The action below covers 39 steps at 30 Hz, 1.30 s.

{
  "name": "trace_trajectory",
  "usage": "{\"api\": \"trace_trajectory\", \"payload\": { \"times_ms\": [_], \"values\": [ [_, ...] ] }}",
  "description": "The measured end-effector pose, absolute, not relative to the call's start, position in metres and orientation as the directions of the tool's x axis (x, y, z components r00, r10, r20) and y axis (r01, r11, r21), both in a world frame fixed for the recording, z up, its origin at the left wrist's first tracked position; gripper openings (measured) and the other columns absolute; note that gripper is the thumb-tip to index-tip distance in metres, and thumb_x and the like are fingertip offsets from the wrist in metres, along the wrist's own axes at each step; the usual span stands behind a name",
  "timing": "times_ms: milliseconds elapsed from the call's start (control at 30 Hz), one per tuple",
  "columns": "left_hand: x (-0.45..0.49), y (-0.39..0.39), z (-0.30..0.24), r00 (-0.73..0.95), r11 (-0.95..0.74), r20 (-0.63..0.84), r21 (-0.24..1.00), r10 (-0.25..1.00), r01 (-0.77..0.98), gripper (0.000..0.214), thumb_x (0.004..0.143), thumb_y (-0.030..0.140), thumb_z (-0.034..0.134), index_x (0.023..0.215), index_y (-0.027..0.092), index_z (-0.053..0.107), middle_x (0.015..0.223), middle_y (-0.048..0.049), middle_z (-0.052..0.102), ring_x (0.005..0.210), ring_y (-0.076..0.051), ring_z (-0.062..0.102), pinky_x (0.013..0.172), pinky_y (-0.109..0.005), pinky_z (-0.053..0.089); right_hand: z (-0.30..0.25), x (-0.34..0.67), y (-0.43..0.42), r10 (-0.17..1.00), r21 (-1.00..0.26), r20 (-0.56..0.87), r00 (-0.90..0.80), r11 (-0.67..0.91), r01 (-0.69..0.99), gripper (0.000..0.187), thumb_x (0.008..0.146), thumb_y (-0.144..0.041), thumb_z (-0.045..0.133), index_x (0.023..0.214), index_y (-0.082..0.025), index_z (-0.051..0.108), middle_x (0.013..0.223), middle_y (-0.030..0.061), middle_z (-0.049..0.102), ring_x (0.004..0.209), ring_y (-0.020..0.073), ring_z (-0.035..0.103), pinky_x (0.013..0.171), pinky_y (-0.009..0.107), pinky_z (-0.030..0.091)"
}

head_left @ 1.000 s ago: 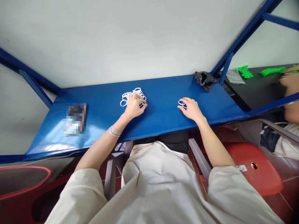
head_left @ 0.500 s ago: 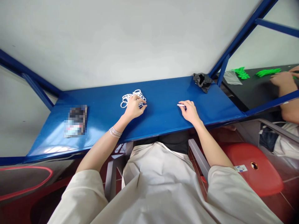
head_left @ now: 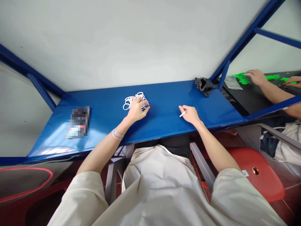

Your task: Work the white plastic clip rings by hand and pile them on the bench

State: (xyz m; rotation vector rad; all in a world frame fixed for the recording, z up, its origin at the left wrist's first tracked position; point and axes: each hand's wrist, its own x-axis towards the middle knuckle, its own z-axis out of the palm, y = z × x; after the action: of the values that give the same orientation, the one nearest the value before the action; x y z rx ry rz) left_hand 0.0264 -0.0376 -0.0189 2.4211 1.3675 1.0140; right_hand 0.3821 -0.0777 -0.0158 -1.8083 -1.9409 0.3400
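A small pile of white rings [head_left: 127, 106] lies on the blue table [head_left: 164, 121]. My left hand [head_left: 137, 110] rests over the pile's right side, fingers bent and a gap between thumb and forefinger. It covers part of the pile; whether a ring is under its fingertips is hidden. To the right, my right hand [head_left: 190, 114] is closed just above the table around a thin, straight-looking white piece [head_left: 182, 113]. One end sticks out below the thumb, and I cannot tell whether it is a ring seen edge-on.
A crumpled black bag [head_left: 203, 86] stands open at the table's back right. On the left lies a blurred-out packet [head_left: 78, 122]. Past the blue frame [head_left: 224, 73], a co-worker's hand [head_left: 257, 77] is over green pieces [head_left: 241, 78] on a black table. A red stool [head_left: 261, 182] is at right.
The white piece in my right hand has turned from lying level to slanting downward. My left hand stays over the pile. The co-worker's hand has moved left to the green pieces.
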Motion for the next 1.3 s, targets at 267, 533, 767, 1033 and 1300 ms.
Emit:
{"api": "trace_trajectory", "payload": {
  "times_ms": [267,533,767,1033,1300],
  "values": [
    [0.032,-0.050,-0.009,0.457,-0.659,0.481,0.460,0.748,0.595,0.036,0.100,0.049,0.081,0.126,0.025,0.076,0.106,-0.0087,0.072,0.105,-0.029,0.067,0.106,-0.051,0.057,-0.004,0.304,-0.036,0.959,-0.731,0.128,-0.255,0.265,0.629,0.062,0.101,-0.067,0.051,0.058,-0.024,0.042,0.057,-0.0007,0.046,0.063,0.0151,0.043,0.065,0.034,0.029],
    [0.018,-0.042,-0.014,0.319,-0.618,0.582,0.436,0.748,0.654,0.049,0.097,0.043,0.088,0.140,0.027,0.070,0.109,-0.0073,0.066,0.099,-0.026,0.066,0.094,-0.043,0.060,0.018,0.195,0.010,0.829,-0.847,0.150,-0.539,0.389,0.362,0.028,0.068,-0.009,0.051,0.079,-0.017,0.076,0.080,0.0003,0.077,0.076,0.0177,0.066,0.068,0.028,0.040],
    [0.010,-0.034,-0.014,0.434,-0.648,0.498,0.423,0.750,0.634,0.061,0.089,0.038,0.096,0.144,0.031,0.072,0.116,-0.0073,0.064,0.108,-0.027,0.067,0.101,-0.047,0.061,0.003,0.204,0.012,0.871,-0.896,0.166,-0.463,0.330,0.298,0.015,0.065,-0.010,0.049,0.065,-0.019,0.062,0.067,-0.0025,0.065,0.070,0.0153,0.058,0.067,0.028,0.036],
    [0.013,-0.035,-0.015,0.385,-0.642,0.545,0.432,0.745,0.633,0.047,0.095,0.030,0.086,0.139,0.026,0.070,0.117,-0.0088,0.066,0.109,-0.027,0.069,0.095,-0.044,0.063,-0.011,0.205,0.018,0.891,-0.920,0.173,-0.420,0.298,0.254,0.006,0.073,-0.018,0.059,0.073,-0.019,0.065,0.065,-0.0062,0.054,0.066,0.0133,0.047,0.065,0.029,0.033],
    [0.009,-0.031,-0.015,0.213,-0.577,0.574,0.581,0.791,0.574,0.043,0.092,0.029,0.078,0.130,0.023,0.059,0.130,-0.0118,0.070,0.105,-0.023,0.076,0.093,-0.042,0.068,-0.004,0.205,0.021,0.945,-0.998,0.040,-0.325,0.021,-0.063,0.032,0.076,-0.016,0.055,0.103,-0.019,0.073,0.074,-0.0043,0.057,0.066,0.0149,0.046,0.061,0.028,0.036]
  ]
}}
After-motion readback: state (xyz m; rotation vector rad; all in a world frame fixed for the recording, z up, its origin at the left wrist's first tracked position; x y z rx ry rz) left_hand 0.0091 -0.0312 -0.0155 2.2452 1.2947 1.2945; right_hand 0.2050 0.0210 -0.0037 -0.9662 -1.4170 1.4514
